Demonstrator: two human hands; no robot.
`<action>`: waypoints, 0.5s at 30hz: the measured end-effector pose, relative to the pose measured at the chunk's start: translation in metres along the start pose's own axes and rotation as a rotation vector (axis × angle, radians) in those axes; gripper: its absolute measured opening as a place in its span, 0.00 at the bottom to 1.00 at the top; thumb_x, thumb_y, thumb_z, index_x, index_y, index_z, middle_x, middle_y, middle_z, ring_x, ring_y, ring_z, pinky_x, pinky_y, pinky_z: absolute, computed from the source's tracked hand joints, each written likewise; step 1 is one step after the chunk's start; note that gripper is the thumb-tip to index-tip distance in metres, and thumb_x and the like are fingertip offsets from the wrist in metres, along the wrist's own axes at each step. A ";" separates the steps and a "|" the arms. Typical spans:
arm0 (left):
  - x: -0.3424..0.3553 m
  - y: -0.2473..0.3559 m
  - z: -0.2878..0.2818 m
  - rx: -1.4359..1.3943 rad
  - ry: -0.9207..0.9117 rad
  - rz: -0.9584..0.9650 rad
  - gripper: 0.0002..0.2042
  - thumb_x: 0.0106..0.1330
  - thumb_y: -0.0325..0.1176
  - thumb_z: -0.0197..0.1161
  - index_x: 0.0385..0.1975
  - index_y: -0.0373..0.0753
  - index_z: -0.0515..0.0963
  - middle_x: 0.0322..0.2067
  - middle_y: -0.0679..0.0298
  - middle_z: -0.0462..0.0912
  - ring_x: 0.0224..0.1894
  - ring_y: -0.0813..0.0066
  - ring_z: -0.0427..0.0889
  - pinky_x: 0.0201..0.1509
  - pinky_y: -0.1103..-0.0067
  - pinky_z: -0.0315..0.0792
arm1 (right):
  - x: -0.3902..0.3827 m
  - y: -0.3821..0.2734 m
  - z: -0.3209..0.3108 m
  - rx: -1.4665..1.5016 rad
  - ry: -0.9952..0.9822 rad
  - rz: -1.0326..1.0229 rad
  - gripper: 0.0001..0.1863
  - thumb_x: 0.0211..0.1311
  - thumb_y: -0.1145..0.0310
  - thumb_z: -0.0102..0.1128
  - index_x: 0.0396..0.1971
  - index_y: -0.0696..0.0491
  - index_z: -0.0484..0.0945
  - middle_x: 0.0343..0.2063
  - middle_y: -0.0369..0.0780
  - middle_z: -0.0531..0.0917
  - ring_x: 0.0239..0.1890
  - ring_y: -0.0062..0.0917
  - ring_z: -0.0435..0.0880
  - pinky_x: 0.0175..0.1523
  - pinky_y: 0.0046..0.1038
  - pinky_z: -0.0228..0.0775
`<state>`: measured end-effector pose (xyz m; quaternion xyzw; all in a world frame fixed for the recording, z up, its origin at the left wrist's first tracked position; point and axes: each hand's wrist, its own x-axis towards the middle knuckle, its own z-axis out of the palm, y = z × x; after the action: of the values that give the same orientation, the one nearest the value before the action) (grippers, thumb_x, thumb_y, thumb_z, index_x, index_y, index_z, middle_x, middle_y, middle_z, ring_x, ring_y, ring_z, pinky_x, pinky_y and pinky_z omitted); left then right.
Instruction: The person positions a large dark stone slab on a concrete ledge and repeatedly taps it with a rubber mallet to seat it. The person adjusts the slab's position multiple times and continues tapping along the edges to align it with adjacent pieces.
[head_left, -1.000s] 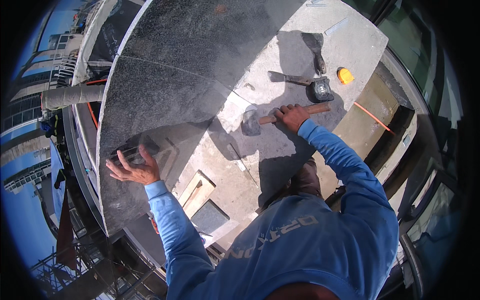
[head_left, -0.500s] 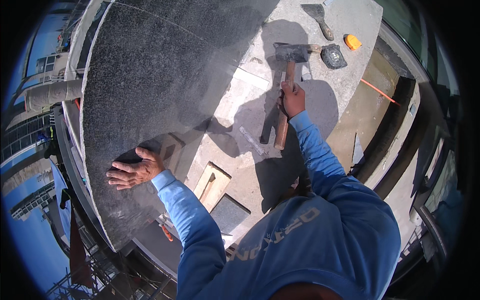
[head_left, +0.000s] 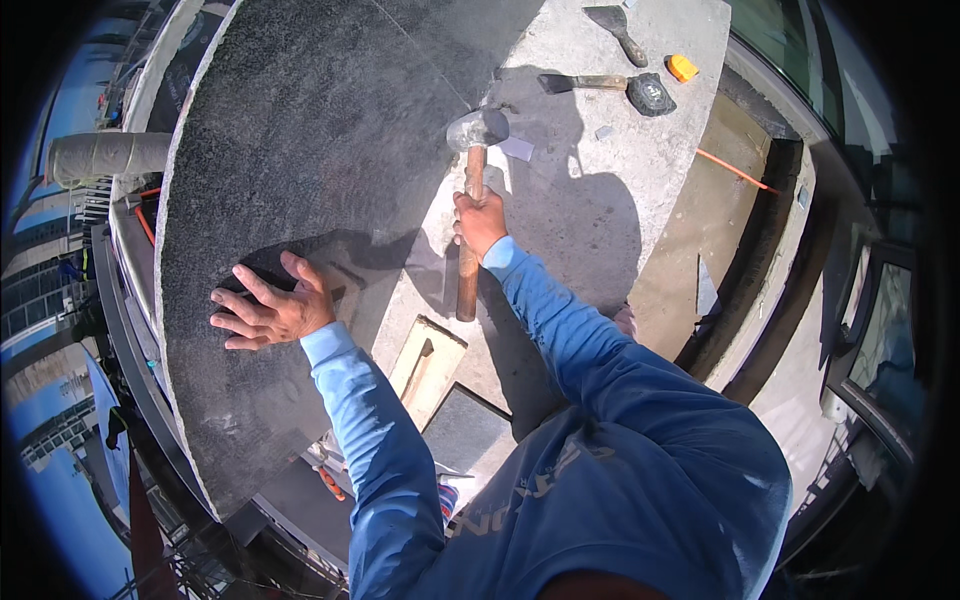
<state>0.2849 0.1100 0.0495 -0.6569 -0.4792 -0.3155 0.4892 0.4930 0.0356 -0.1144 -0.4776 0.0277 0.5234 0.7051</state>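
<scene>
My right hand point(head_left: 481, 222) is closed round the wooden handle of a rubber mallet point(head_left: 468, 270). The mallet's grey head overlaps the right edge of a large dark grey stone slab point(head_left: 300, 150); whether it touches the slab I cannot tell. Over the slab's near left part is my left hand point(head_left: 275, 305), its fingers spread and nothing in them. Its shadow falls beside it on the stone. A wooden float point(head_left: 428, 372) and a small dark grey tile piece point(head_left: 467, 430) lie on the pale concrete near my body.
At the far right of the concrete lie a broad scraper point(head_left: 617, 35), a second blade with a wooden handle point(head_left: 583, 83), a black tape measure point(head_left: 650, 95) and an orange tape measure point(head_left: 682, 68). Past the slab's left edge are scaffolding and a wrapped pipe point(head_left: 110, 158).
My right hand has carried the mallet left, from over the concrete to the slab's edge. The left hand stays over the slab, its fingers a little more spread.
</scene>
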 end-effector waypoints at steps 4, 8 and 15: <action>-0.002 0.000 -0.002 0.010 -0.015 -0.022 0.34 0.67 0.60 0.57 0.70 0.51 0.66 0.73 0.53 0.57 0.78 0.44 0.46 0.76 0.42 0.33 | 0.001 -0.059 -0.030 0.124 0.157 -0.144 0.07 0.68 0.72 0.56 0.38 0.54 0.66 0.19 0.35 0.71 0.14 0.20 0.70 0.17 0.27 0.66; -0.002 -0.001 -0.001 0.021 0.009 -0.021 0.34 0.66 0.60 0.58 0.69 0.51 0.67 0.73 0.54 0.58 0.78 0.45 0.45 0.76 0.42 0.33 | 0.033 -0.070 -0.036 0.559 0.584 -0.334 0.15 0.68 0.72 0.55 0.49 0.58 0.62 0.24 0.40 0.73 0.16 0.23 0.73 0.19 0.29 0.70; -0.001 0.002 -0.001 -0.040 -0.022 -0.015 0.32 0.64 0.57 0.61 0.67 0.50 0.72 0.73 0.52 0.59 0.78 0.45 0.45 0.77 0.46 0.25 | 0.050 -0.009 -0.001 -0.191 0.077 -0.183 0.15 0.61 0.76 0.57 0.46 0.64 0.69 0.22 0.42 0.78 0.13 0.29 0.76 0.17 0.34 0.70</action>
<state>0.2862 0.1088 0.0486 -0.6664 -0.4830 -0.3215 0.4683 0.5226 0.0706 -0.1365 -0.5629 -0.0388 0.4385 0.6995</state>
